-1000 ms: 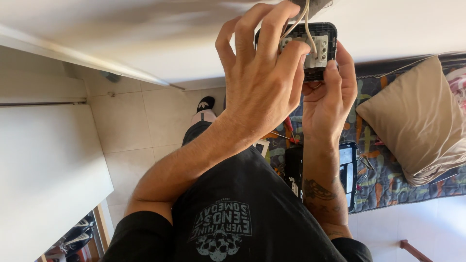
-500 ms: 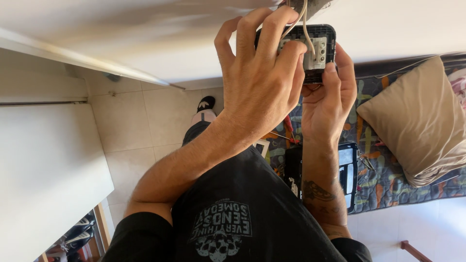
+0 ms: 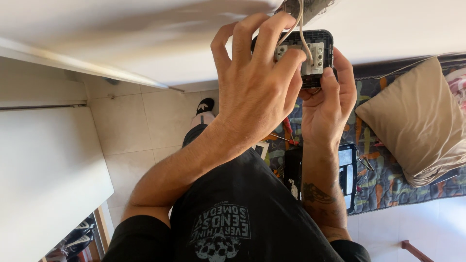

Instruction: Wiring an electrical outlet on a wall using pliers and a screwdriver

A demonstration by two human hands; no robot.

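Two bare hands are up near the top of the frame, both on a black rectangular plastic switch module with pale terminal blocks on its back (image 3: 303, 53). Left hand (image 3: 252, 92) sits in front, fingers fanned and curled over the module's left side, so its grip is closed around that edge with the fingertips up by the terminals. Right hand (image 3: 327, 104) is lower and to the right, cradling the module from underneath, thumb and fingers pressed against its bottom edge and right side.

A couple of thin whitish wires (image 3: 301, 26) drop from the top centre of the frame into the terminal blocks. They come out of a rough opening (image 3: 310, 7) in the white wall surface (image 3: 145, 39) filling the upper part of the frame.

Lower down, right of centre, there's a dark patterned quilt with orange and green shapes (image 3: 383, 179), a beige cushion (image 3: 417, 121) lying on it at the right edge, and a black open case (image 3: 347, 177) just beside the right forearm. Pale floor tiles (image 3: 131, 131) show centre-left, a white cabinet (image 3: 43, 170) at the left.
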